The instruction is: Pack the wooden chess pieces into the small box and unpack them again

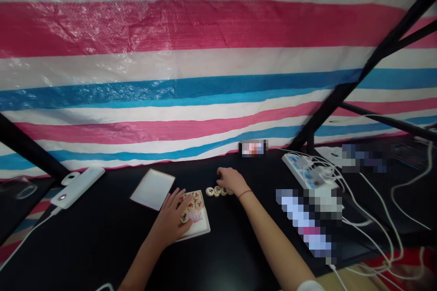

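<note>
My left hand (170,218) reaches over a shallow white box (203,225), its thumb and fingers around a round xiangqi piece with a black character (184,217). Several red-marked xiangqi pieces (190,205) and a crumpled clear pinkish wrapper (195,216) lie in the box. To the right, a short row of black-marked pieces (210,192) sits on the black table. My right hand (234,182) is bent over the right end of that row, fingers curled. Whatever its fingertips hold is hidden from view.
A white box lid (153,188) lies behind my left hand. Farther left is a white power bank-like device (78,186) with a cable. At the back stands a blurred phone (252,148). A power strip (295,170) with tangled white cables occupies the right, near a black frame bar (321,111).
</note>
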`<control>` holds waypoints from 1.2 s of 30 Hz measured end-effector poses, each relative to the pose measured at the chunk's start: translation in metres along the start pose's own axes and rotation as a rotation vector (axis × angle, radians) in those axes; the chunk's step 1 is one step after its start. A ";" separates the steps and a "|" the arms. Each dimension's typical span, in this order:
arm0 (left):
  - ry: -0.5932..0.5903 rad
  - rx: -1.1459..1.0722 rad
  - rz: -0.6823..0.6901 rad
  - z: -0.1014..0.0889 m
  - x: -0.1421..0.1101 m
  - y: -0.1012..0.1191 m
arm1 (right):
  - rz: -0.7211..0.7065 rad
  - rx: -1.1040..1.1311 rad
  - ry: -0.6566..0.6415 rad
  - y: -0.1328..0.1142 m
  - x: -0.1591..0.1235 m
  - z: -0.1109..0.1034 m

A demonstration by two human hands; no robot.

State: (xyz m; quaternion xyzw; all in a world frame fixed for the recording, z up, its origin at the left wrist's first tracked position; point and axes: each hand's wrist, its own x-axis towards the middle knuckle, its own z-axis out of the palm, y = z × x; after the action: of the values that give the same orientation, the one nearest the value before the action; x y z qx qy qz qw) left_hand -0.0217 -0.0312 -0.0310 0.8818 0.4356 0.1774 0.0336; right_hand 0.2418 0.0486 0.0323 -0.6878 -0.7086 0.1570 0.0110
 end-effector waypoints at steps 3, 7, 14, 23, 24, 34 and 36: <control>0.016 -0.009 0.004 0.001 0.000 -0.001 | -0.011 -0.026 -0.036 0.001 0.004 0.000; 0.026 -0.008 0.015 0.001 -0.001 -0.001 | -0.021 -0.050 -0.053 0.001 0.007 0.001; 0.097 -0.048 0.052 -0.015 0.003 0.007 | -0.036 -0.073 -0.038 0.002 0.006 0.000; 0.235 -0.109 0.021 -0.027 0.002 0.020 | -0.016 -0.103 -0.068 0.007 0.004 -0.001; 0.239 -0.113 0.017 -0.027 0.002 0.021 | -0.017 -0.106 -0.070 0.007 0.004 -0.001; 0.226 -0.124 -0.045 -0.026 -0.009 0.018 | 0.019 -0.124 -0.095 0.005 -0.004 -0.011; 0.221 -0.125 -0.060 -0.026 -0.011 0.018 | 0.028 -0.125 -0.103 0.004 -0.006 -0.012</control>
State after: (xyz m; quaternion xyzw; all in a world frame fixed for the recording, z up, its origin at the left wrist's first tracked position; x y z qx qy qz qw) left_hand -0.0228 -0.0533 -0.0060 0.8397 0.4511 0.2991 0.0457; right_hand 0.2487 0.0449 0.0439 -0.6882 -0.7068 0.1479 -0.0706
